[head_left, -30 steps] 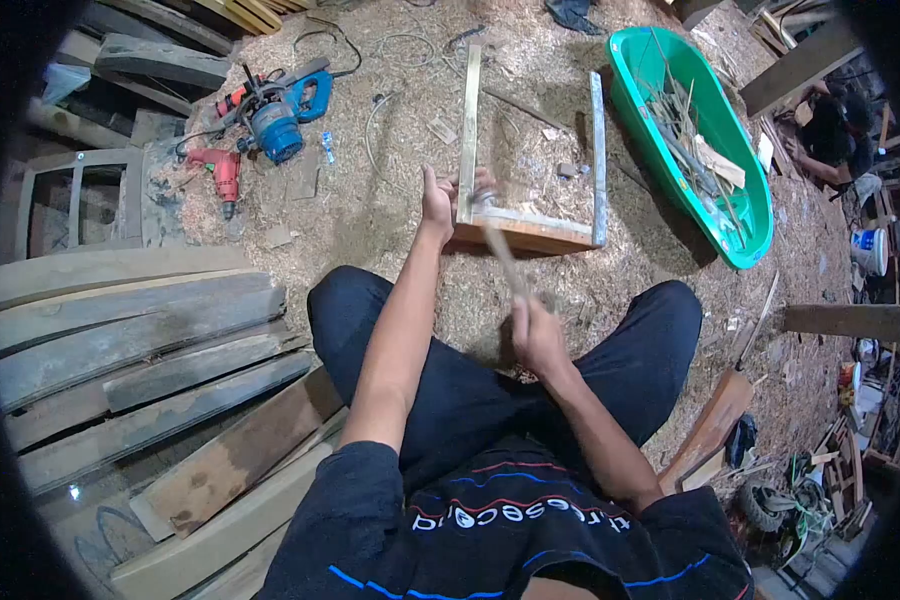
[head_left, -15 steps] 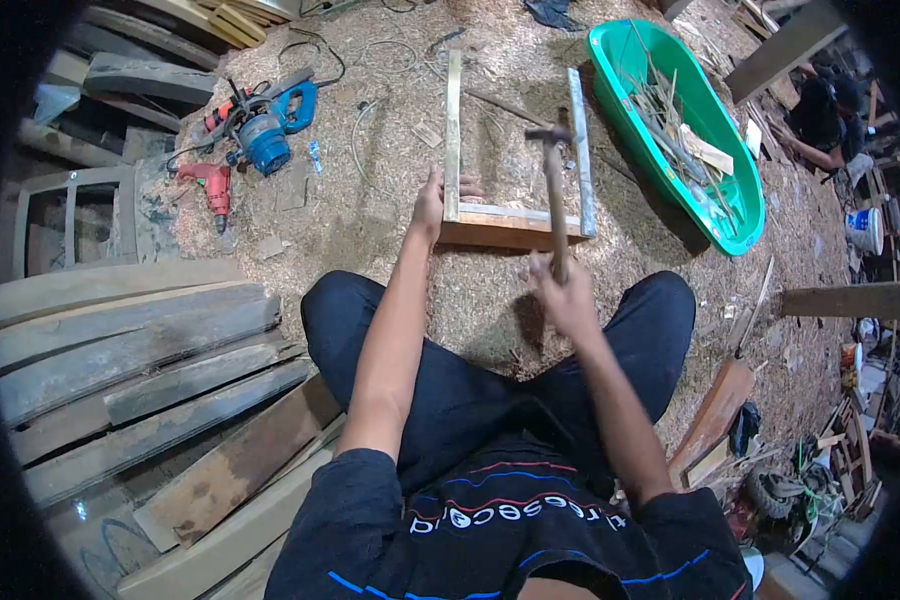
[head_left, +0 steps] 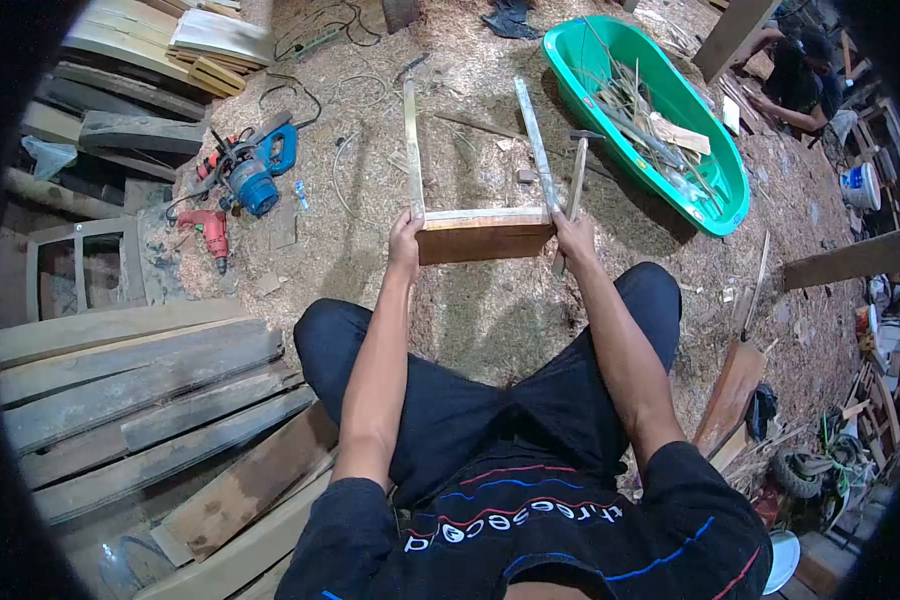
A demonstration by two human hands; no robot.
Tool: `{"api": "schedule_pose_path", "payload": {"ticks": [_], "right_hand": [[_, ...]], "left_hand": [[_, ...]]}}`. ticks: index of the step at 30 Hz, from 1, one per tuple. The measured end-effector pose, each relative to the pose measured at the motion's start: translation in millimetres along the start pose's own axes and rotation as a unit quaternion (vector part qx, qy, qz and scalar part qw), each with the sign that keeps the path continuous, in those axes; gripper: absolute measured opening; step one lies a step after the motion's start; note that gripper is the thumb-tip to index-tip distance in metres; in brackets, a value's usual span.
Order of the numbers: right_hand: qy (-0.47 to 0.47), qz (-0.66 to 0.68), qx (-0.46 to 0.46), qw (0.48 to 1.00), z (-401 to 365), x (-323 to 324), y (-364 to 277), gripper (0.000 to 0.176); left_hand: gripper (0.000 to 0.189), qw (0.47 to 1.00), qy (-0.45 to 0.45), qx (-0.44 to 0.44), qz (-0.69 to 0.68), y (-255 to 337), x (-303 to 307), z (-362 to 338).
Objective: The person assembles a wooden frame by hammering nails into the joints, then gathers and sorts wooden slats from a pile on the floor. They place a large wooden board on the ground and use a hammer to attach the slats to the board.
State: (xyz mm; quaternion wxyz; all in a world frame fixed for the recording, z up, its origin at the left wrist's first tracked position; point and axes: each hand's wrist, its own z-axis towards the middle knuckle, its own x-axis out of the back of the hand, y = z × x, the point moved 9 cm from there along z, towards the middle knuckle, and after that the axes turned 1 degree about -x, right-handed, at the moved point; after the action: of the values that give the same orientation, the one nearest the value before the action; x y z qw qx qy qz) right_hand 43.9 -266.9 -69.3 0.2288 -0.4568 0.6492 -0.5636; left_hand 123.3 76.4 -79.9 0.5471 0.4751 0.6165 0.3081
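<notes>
A three-sided wooden frame (head_left: 485,243) stands on the floor in front of my knees. Its brown board faces me, and two narrow strips run away from the board's ends. At the near left corner, my left hand (head_left: 404,245) is closed around the frame's edge. My right hand (head_left: 574,240) is closed on a hammer (head_left: 578,175) and presses against the frame's right corner. The hammer's handle lies alongside the right strip, its dark head pointing away from me. Some of the fingers on both hands are hidden.
A green tub (head_left: 712,222) with wood scraps stands at the right. A red drill (head_left: 208,232) and a blue power tool (head_left: 255,190) lie at the left, above stacked planks (head_left: 130,360). Another person (head_left: 805,90) sits at the far right. Shavings cover the floor.
My right hand has lowered the hammer from above the frame to its right corner. My left hand has shifted to the frame's near left corner, and the frame now sits turned slightly.
</notes>
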Motion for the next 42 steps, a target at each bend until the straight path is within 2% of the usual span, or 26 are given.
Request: {"api": "schedule_pose_path", "payload": {"ticks": [2,5,6,9,10,13,14,17,18,21,22,25,26,30,33,34,37,39,42], "right_hand": [[0.001,0.081,0.035,0.996,-3,-1,-8,0.036],[-0.012,0.139,0.016,0.990,2,-5,-19,0.040],[-0.003,0.139,-0.005,0.990,-7,-3,-34,0.039],[-0.011,0.095,0.009,0.995,-2,-2,-28,0.037],[0.006,0.045,-0.005,0.999,-8,5,-32,0.035],[-0.009,0.064,0.014,0.998,-6,4,-33,0.033],[-0.025,0.004,-0.031,0.999,-7,5,-23,0.034],[-0.024,-0.026,0.060,0.998,-7,7,-26,0.034],[-0.040,-0.048,0.094,0.994,-11,9,-33,0.036],[-0.075,-0.003,0.047,0.996,-17,13,-37,0.037],[-0.081,0.021,0.079,0.993,-14,12,-37,0.038],[-0.077,-0.004,0.054,0.996,-15,13,-29,0.038],[-0.056,0.000,0.085,0.995,-17,15,-34,0.039],[-0.053,-0.023,0.113,0.992,-30,13,-58,0.031],[-0.063,0.014,0.131,0.989,-35,8,-77,0.030],[-0.072,0.013,0.123,0.990,-38,7,-86,0.029],[-0.091,-0.004,0.099,0.991,-40,5,-96,0.029],[-0.097,-0.030,0.086,0.991,-36,1,-88,0.030],[-0.034,0.034,0.070,0.996,-28,7,-72,0.030]], "left_hand": [[0.029,1.000,-0.010,-0.025,-0.002,11,0,-6],[0.033,0.994,-0.040,-0.105,0.010,60,-21,-20],[0.042,0.993,-0.026,-0.112,0.022,67,-22,-20],[0.044,0.996,0.074,-0.004,0.056,24,19,-2],[0.045,0.983,0.116,0.003,0.145,17,32,-2],[0.043,0.986,0.096,-0.089,0.100,13,28,5],[0.043,0.978,0.064,-0.148,0.136,21,21,12],[0.044,0.992,0.050,-0.100,0.050,58,-17,-6],[0.052,0.989,0.104,-0.096,0.029,69,-31,-16],[0.061,0.998,0.048,-0.036,0.010,55,-45,-24],[0.064,0.996,0.087,-0.036,0.011,55,-47,-27],[0.065,0.997,0.069,-0.028,-0.030,54,-49,-25],[0.068,0.996,0.078,-0.013,-0.027,52,-47,-23],[0.072,0.995,0.053,-0.057,-0.066,63,-43,-19],[0.065,0.989,0.008,-0.125,-0.075,84,-36,-15],[0.051,0.993,0.006,-0.104,-0.053,98,-38,-19],[0.036,0.984,0.116,-0.134,-0.025,131,-41,-24],[0.038,0.983,0.133,-0.099,0.073,105,-1,-5],[0.048,0.962,0.123,-0.066,0.234,81,9,-1]]}}
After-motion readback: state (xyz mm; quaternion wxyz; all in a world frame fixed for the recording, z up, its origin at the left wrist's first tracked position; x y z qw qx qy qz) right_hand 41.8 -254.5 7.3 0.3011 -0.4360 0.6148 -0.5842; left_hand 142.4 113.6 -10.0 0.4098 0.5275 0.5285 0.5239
